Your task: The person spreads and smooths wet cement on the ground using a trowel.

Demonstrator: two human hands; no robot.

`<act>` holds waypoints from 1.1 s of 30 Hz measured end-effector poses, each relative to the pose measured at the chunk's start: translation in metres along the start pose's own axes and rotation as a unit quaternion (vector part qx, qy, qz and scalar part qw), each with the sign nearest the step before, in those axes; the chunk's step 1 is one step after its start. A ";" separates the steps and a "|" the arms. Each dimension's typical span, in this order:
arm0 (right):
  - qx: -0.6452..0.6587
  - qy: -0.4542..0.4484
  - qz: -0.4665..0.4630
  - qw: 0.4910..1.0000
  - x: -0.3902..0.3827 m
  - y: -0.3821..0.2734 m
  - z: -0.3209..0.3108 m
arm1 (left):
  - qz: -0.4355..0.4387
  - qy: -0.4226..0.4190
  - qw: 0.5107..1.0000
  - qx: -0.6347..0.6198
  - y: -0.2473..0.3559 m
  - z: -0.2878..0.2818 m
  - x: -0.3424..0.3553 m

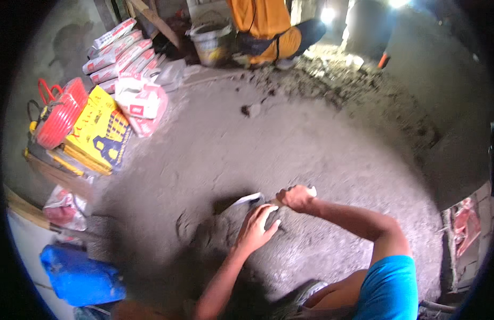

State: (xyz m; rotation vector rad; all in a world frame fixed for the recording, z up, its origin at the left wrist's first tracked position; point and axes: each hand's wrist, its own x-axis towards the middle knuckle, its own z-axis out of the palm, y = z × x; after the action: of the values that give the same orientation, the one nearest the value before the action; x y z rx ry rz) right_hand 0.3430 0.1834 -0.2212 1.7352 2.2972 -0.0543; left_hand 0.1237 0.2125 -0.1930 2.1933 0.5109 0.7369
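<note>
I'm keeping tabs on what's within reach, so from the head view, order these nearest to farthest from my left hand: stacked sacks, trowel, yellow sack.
From your left hand:
1. Trowel, blade just beyond your fingers.
2. Yellow sack, off to the left.
3. Stacked sacks, far left, behind the yellow one.

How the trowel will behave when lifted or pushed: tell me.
The trowel is likely stiff, since its thin, pale edge looks straight. It probably isn't heavy, as the right hand alone seems to grip it. It may drag a little when pushed, because the grey floor looks damp and rough.
</note>
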 end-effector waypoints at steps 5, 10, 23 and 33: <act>-0.009 -0.038 0.074 0.996 -0.030 0.020 -0.017 | 0.042 0.134 0.987 -0.078 0.030 0.038 0.035; -0.076 0.022 0.069 0.994 0.002 0.032 -0.025 | 0.002 0.190 0.977 -0.102 0.030 0.041 0.040; -0.001 0.079 0.174 0.982 0.200 0.005 -0.090 | -0.128 0.444 0.885 -0.057 -0.052 -0.055 -0.004; 0.030 0.044 0.235 0.971 0.354 -0.045 -0.028 | -0.243 0.550 0.755 -0.261 -0.058 -0.068 -0.009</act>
State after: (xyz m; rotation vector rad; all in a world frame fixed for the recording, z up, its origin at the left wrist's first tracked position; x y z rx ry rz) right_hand 0.2054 0.5087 -0.2808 2.3060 1.8941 0.0458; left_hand 0.0654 0.2809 -0.2028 0.8395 1.2029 1.5938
